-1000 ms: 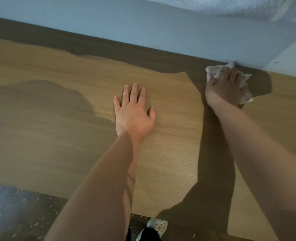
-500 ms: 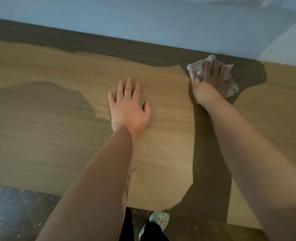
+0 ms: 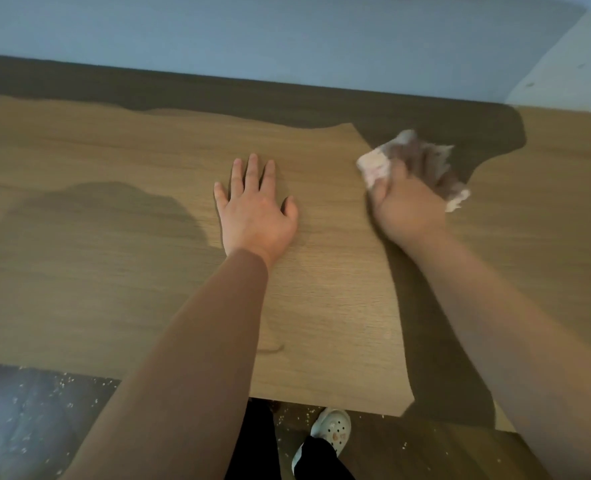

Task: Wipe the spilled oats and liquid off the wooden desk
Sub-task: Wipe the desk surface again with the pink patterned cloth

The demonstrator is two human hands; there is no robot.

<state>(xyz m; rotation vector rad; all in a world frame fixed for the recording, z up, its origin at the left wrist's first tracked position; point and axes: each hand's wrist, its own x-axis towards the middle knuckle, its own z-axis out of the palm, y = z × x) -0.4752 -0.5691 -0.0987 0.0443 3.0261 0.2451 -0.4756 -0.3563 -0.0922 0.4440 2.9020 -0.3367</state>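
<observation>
L hand (image 3: pixel 256 216): flat on the light-brown wooden desk (image 3: pixel 114 271), palm down, fingers straight and slightly spread, holding nothing, roughly mid-desk. R hand (image 3: pixel 408 206): on top of the crumpled white cloth w/ small dark dots (image 3: pixel 373 166), pressing it to the desk. Motion blur there, so we can't tell if the fingers curl round the cloth or lie flat. Cloth sits toward the back-right of the desk, in the arm's shadow, near the pale blue wall (image 3: pixel 287 36) but apart from it; bits stick out on both sides of the hand. Pale flecks (image 3: pixel 65 379) scattered on the dark floor (image 3: pixel 27 427) below the desk's near edge. White perforated clog (image 3: pixel 332 427) on the floor under that edge.
</observation>
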